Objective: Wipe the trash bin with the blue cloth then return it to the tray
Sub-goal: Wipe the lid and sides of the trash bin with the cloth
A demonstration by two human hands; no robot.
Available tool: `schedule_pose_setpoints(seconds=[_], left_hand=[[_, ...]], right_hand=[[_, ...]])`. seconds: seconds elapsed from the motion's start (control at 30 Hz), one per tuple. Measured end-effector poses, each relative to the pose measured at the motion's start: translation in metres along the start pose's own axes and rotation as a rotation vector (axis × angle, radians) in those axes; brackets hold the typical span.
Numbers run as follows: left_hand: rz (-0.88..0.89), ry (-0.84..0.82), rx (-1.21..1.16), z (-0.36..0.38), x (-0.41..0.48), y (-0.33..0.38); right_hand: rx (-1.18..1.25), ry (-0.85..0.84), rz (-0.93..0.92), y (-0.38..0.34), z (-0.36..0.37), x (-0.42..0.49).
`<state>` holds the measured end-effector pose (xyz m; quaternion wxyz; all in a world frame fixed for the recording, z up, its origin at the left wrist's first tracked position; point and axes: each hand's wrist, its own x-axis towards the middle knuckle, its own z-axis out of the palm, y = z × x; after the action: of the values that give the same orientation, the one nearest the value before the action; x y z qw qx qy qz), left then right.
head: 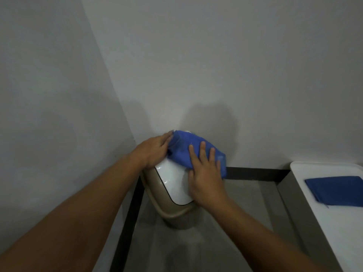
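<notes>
Corner, grey walls: bin (172, 185), white lid; cloth (196, 148) on lid under flat, open right hand (206, 179); left hand (153, 152) flat on lid edge; second cloth (335, 190) on tray (306, 169).

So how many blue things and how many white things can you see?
Blue: 2, the cloth on the bin and a folded cloth on the tray.
White: 2, the bin lid and the tray.
Total: 4

Two bare forearms, no sleeves visible. Left hand (155, 152) and right hand (206, 173): no rings, watch or gloves.
</notes>
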<state>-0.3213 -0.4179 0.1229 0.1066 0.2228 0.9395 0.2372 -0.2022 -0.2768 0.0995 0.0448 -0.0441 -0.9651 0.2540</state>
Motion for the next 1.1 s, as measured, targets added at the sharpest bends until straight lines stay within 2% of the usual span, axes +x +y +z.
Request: schedule_pose_setpoints(seconds=[0.07, 0.13, 0.23, 0.3, 0.37, 0.4, 0.47, 0.5, 0.57, 0.67, 0.73, 0.77, 0.9, 0.97, 1.0, 1.03, 1.07, 1.1], left_hand=[[0.017, -0.008, -0.013, -0.002, 0.004, 0.001], [0.029, 0.019, -0.041, -0.002, 0.006, 0.002], [0.039, 0.108, -0.080, -0.001, 0.010, 0.001], [0.029, 0.143, -0.107, -0.002, 0.013, 0.000], [0.034, 0.217, -0.133, -0.001, 0.013, 0.002], [0.038, 0.296, -0.130, -0.001, 0.011, 0.004], [0.018, 0.511, -0.126, -0.001, 0.000, 0.005], [-0.011, 0.616, -0.158, -0.002, -0.006, 0.006], [-0.085, 0.715, -0.273, 0.000, -0.017, 0.008], [-0.185, 0.543, -0.321, 0.016, -0.024, 0.017], [-0.203, 0.462, -0.215, 0.031, -0.025, 0.022], [-0.202, 0.468, -0.167, 0.035, -0.024, 0.022], [-0.175, 0.511, -0.108, 0.035, -0.020, 0.016], [-0.160, 0.493, -0.104, 0.031, -0.016, 0.013], [-0.152, 0.477, -0.107, 0.029, -0.014, 0.011], [-0.140, 0.458, -0.110, 0.028, -0.012, 0.010], [-0.120, 0.437, -0.109, 0.027, -0.010, 0.008], [-0.092, 0.413, -0.108, 0.026, -0.008, 0.006]], right_hand=[[-0.004, 0.010, -0.030, 0.000, 0.015, -0.015], [0.056, -0.055, -0.067, -0.003, 0.027, -0.036], [0.295, -0.152, -0.139, -0.008, 0.025, -0.064], [0.466, -0.079, -0.068, -0.008, 0.004, -0.060], [0.759, 0.037, 0.200, -0.005, -0.026, -0.039], [0.919, 0.111, 0.319, -0.001, -0.045, -0.026], [1.017, 0.331, 0.321, 0.011, -0.081, -0.007], [0.997, 0.419, 0.274, 0.016, -0.096, 0.003], [0.894, 0.460, 0.186, 0.023, -0.112, 0.022], [0.600, 0.280, 0.077, 0.024, -0.091, 0.044], [0.442, 0.080, 0.008, 0.028, -0.054, 0.036], [0.383, 0.041, -0.007, 0.031, -0.037, 0.026], [0.287, 0.006, 0.030, 0.039, 0.014, -0.025], [0.101, 0.022, 0.021, 0.030, 0.038, -0.055], [0.128, -0.040, 0.039, 0.017, 0.038, -0.064], [0.102, -0.020, -0.008, 0.013, 0.049, -0.074], [0.237, -0.034, -0.015, 0.003, 0.051, -0.077], [0.166, 0.039, -0.062, 0.004, 0.061, -0.081]])
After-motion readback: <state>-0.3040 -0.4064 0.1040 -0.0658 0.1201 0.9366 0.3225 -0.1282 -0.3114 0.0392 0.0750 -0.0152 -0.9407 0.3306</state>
